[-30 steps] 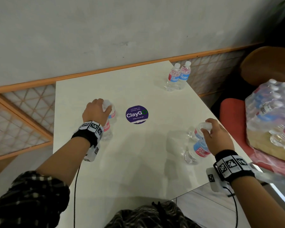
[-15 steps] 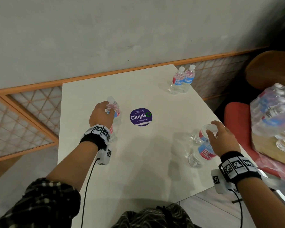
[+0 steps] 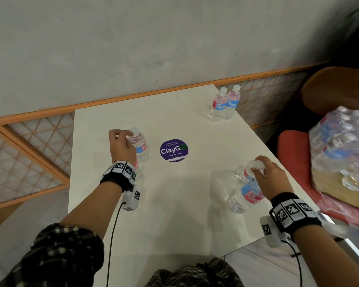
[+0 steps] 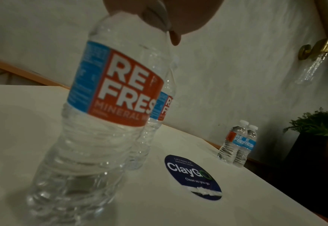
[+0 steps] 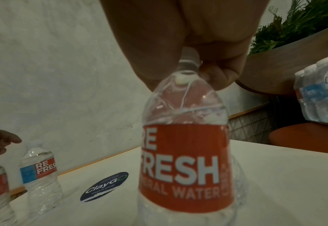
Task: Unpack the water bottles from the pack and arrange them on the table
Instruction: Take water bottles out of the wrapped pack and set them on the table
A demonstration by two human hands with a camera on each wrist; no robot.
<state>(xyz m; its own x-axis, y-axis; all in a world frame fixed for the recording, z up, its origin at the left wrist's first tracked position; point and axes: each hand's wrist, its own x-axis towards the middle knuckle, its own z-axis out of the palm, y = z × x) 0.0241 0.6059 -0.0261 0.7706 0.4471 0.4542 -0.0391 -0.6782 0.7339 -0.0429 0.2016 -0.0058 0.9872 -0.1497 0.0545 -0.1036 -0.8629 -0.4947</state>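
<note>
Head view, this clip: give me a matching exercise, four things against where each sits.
Things:
1. ClayGo sticker
2. Pair of bottles
3. Wrapped pack
4. Right hand

Places:
A. off the table, on the red seat
B. far right corner of the table
C. middle of the table
D. on a bottle's cap near the table's right edge

Pairs: 1-C, 2-B, 3-A, 4-D

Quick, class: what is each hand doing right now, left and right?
Left hand: fingers curled over two bottles' tops; actual grip cannot be told.
Right hand: pinching a bottle by its cap.
</note>
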